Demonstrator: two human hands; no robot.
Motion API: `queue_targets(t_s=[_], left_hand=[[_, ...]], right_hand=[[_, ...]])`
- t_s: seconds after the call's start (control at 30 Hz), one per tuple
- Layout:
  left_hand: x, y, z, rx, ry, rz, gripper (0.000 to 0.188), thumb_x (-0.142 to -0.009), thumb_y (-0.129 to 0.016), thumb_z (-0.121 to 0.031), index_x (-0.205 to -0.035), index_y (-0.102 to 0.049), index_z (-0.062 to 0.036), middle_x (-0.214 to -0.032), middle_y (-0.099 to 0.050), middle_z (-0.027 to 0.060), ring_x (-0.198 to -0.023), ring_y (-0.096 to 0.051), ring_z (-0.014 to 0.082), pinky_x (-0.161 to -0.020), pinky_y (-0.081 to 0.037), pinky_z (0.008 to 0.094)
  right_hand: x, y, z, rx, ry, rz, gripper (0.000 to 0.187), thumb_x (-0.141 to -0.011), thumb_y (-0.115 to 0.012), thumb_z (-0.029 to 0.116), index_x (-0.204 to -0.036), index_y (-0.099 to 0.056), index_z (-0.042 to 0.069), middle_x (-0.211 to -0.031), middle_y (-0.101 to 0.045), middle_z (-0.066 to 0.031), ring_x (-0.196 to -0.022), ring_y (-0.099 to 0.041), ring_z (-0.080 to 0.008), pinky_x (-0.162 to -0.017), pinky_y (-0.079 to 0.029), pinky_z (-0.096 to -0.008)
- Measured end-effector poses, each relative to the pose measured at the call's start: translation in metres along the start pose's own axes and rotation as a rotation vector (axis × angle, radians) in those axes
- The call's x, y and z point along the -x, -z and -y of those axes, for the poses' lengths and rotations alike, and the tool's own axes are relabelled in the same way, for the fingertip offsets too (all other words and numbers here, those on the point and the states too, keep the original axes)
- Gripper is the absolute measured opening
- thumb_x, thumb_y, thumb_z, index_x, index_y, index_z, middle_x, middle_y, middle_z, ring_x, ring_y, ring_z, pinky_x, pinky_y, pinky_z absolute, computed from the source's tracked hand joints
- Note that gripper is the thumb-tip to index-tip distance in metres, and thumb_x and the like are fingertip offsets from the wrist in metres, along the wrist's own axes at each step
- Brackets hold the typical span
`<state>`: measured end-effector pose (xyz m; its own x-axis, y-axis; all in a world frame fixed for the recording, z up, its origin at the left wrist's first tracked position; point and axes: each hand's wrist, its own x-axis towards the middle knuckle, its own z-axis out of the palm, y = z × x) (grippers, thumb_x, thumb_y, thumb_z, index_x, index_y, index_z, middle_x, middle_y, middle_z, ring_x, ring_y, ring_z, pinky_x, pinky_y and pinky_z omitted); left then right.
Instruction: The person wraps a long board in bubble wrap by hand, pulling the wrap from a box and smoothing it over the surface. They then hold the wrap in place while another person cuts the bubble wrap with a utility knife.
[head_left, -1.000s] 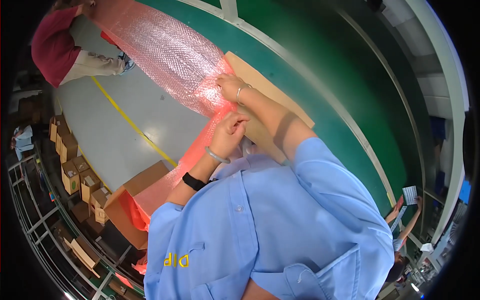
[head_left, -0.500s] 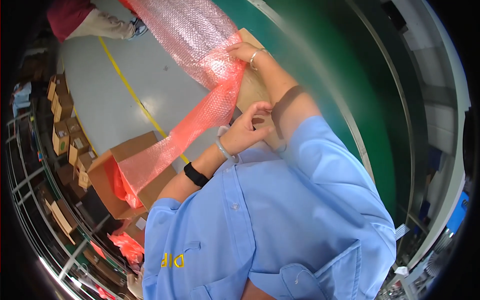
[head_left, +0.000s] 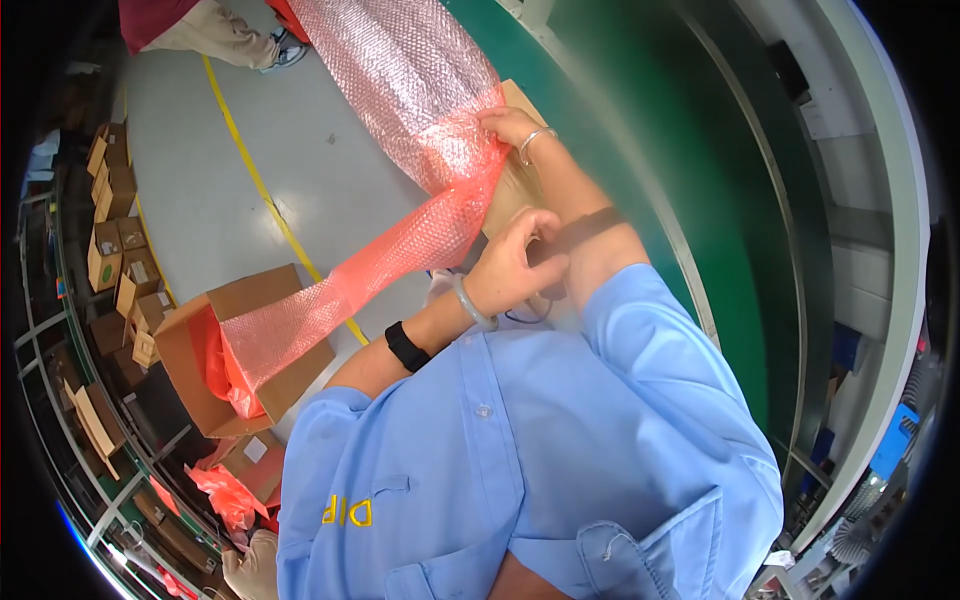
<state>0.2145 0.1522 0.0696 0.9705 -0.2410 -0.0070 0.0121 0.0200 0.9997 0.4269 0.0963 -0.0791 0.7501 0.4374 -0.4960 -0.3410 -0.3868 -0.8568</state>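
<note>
Pink bubble wrap (head_left: 410,85) runs down from the top of the view to a flat tan cardboard piece (head_left: 512,195) in front of me. My right hand (head_left: 512,125), with a silver bracelet, pinches the wrap near the cardboard's far end. Nearer my chest, my left hand (head_left: 512,262) is curled over the cardboard's near part. Its thumb and index finger stand apart, with nothing visible between them. A narrower strip of the wrap (head_left: 390,250) trails left past this hand into an open cardboard box (head_left: 290,385). My left palm and the cardboard's near end are partly hidden.
Along my right runs a green work surface (head_left: 690,190) with a metal rail (head_left: 690,270). Several cardboard boxes (head_left: 120,195) line the floor at left, beside a metal rack (head_left: 45,330). Another person's legs (head_left: 215,35) show at the upper left. Loose pink plastic (head_left: 228,495) lies at lower left.
The thumb and fingers of my left hand have drawn closer together. My right hand stays at the wrap. The whole view has shifted slightly, with both hands now a little farther right in it.
</note>
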Motion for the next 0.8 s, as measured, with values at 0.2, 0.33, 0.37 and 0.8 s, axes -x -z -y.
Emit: queue_targets(t_s=[0.2,0.33,0.37,0.8], left_hand=[[-0.014,-0.009,-0.015,-0.342,-0.072,-0.101,0.03,-0.071,-0.059,-0.003,-0.099,-0.05,-0.0011,-0.086,-0.053,0.0108,-0.078,-0.055,0.021,-0.072,-0.045,0.0315],[-0.02,-0.01,-0.019,-0.503,-0.174,-0.176,0.026,-0.071,-0.058,-0.003,-0.096,-0.052,-0.0012,-0.079,-0.054,0.0139,-0.071,-0.055,0.0265,-0.065,-0.046,0.0348],[-0.021,-0.01,-0.021,-0.549,-0.235,-0.19,0.025,-0.071,-0.058,-0.004,-0.095,-0.052,-0.0013,-0.078,-0.054,0.0143,-0.07,-0.055,0.028,-0.064,-0.046,0.0356],[-0.044,0.01,-0.028,-0.808,-0.003,-0.179,0.019,-0.074,-0.056,-0.008,-0.093,-0.054,-0.002,-0.078,-0.058,0.0196,-0.069,-0.058,0.0378,-0.059,-0.047,0.0423]], right_hand=[[-0.004,-0.003,-0.006,-0.014,0.003,-0.074,0.026,-0.078,-0.058,0.017,-0.102,-0.064,0.009,-0.083,-0.062,-0.0005,-0.071,-0.053,-0.0095,-0.065,-0.043,-0.0231],[0.001,-0.016,-0.004,0.144,0.094,-0.133,0.027,-0.076,-0.058,0.017,-0.1,-0.065,0.007,-0.083,-0.063,-0.005,-0.077,-0.057,-0.0124,-0.072,-0.045,-0.0258],[0.002,-0.018,-0.005,0.145,0.065,-0.118,0.027,-0.076,-0.058,0.016,-0.1,-0.065,0.006,-0.086,-0.063,-0.0069,-0.081,-0.057,-0.0147,-0.075,-0.045,-0.0272],[0.006,-0.041,0.017,0.848,0.513,-0.173,0.034,-0.076,-0.046,0.002,-0.107,-0.06,0.006,-0.11,-0.054,-0.0189,-0.107,-0.05,-0.0319,-0.092,-0.039,-0.0389]])
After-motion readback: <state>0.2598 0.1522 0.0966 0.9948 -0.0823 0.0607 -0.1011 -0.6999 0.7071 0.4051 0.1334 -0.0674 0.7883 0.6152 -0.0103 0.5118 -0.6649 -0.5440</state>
